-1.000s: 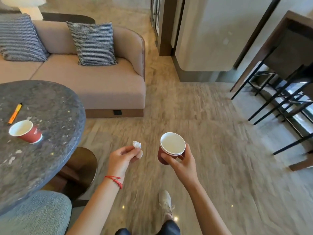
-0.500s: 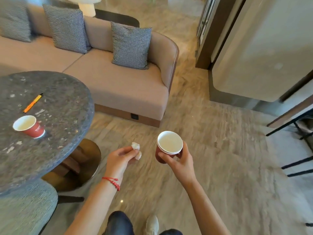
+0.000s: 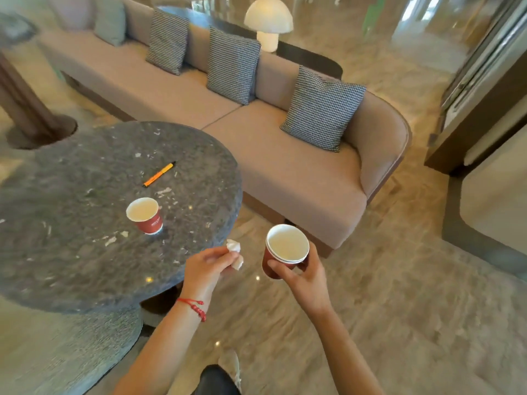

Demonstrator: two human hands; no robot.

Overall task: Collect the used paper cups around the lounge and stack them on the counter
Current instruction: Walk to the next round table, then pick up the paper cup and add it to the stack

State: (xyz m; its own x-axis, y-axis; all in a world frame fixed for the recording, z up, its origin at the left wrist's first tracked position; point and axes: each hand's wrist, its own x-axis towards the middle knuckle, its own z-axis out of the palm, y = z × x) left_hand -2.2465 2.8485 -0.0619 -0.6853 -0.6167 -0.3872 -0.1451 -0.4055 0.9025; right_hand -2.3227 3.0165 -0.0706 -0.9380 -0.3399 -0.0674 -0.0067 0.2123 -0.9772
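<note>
My right hand [image 3: 306,273] grips a small stack of red paper cups [image 3: 281,253] with white insides, held upright over the floor. My left hand [image 3: 206,266] pinches a crumpled white tissue [image 3: 235,252] just off the table's near edge. Another red paper cup [image 3: 146,215] stands upright on the round dark stone table [image 3: 71,223], a short way left of my left hand. The counter is not in view.
An orange pen [image 3: 159,174] lies on the table beyond the cup. A long beige sofa [image 3: 285,166] with checked cushions runs behind the table. A white mushroom lamp [image 3: 268,22] stands behind the sofa. A grey upholstered seat [image 3: 62,349] sits at the lower left.
The view has swung left: the table and its cup now lie closer to my hands and nearer the centre. Both hands keep their hold on the tissue and the cup stack.
</note>
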